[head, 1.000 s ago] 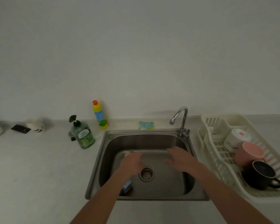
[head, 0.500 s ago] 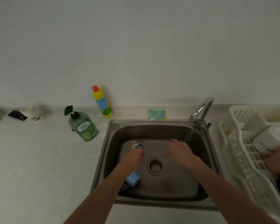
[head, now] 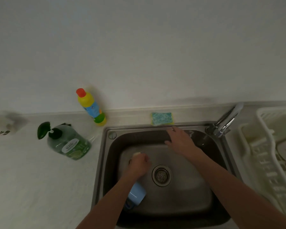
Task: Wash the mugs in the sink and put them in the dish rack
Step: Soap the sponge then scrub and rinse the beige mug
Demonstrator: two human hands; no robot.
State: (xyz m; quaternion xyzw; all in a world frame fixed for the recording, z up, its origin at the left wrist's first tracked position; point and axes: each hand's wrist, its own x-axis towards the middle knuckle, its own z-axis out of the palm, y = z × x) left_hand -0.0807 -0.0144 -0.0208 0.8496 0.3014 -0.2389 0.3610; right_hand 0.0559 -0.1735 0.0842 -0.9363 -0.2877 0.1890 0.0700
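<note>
Inside sink (head: 185, 200): left hand (head: 138, 166) curled around pale mug (head: 137, 154); right hand (head: 180, 141) spread flat, reaching toward sponge (head: 162, 118); blue mug (head: 135, 195) on its side.

Brushed steel sink (head: 106, 162), glossy chrome tap (head: 228, 119), white plastic rack (head: 261, 162).

The scene is dim and flat, with a greenish-grey cast over the wall and the bench (head: 31, 187). Soft shadows lie behind the red-capped bottle (head: 90, 106) and the faucet (head: 228, 119) on the wall. Motion blur smears the green soap dispenser (head: 66, 141), the dish rack (head: 267, 156) and the small items at the far left. Faint glare marks the sink (head: 203, 141) wall near the faucet. Wide-angle distortion bends the bench edge and stretches the forearms.
</note>
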